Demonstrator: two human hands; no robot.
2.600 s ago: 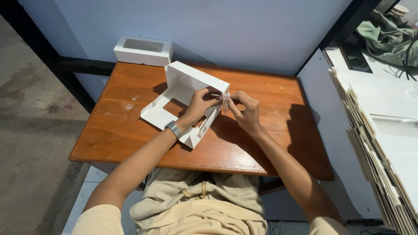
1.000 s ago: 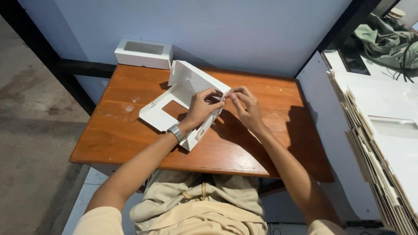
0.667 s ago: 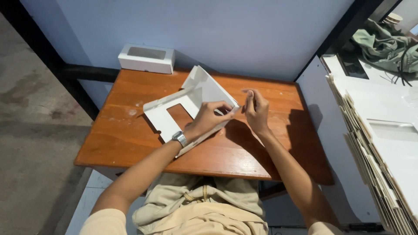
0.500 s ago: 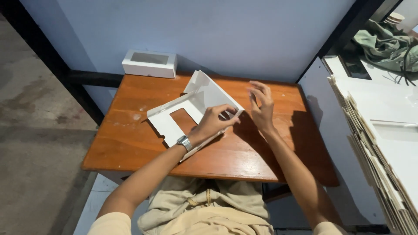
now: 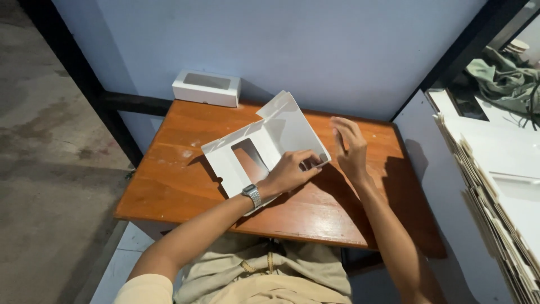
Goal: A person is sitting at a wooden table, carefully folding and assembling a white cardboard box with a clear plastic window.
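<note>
The white cardboard box (image 5: 264,143) lies half-folded on the wooden table (image 5: 185,186), its window flap spread flat. The left hand (image 5: 289,171) grips its near edge. The right hand (image 5: 350,145) hovers open beside it, holding nothing. Farther back sits a finished box (image 5: 206,88) against the wall.

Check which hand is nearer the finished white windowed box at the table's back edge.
Left. The left hand rests on the unfolded white cardboard box blank, in front of the finished white windowed box. The right hand hovers open farther right, touching nothing.
</note>
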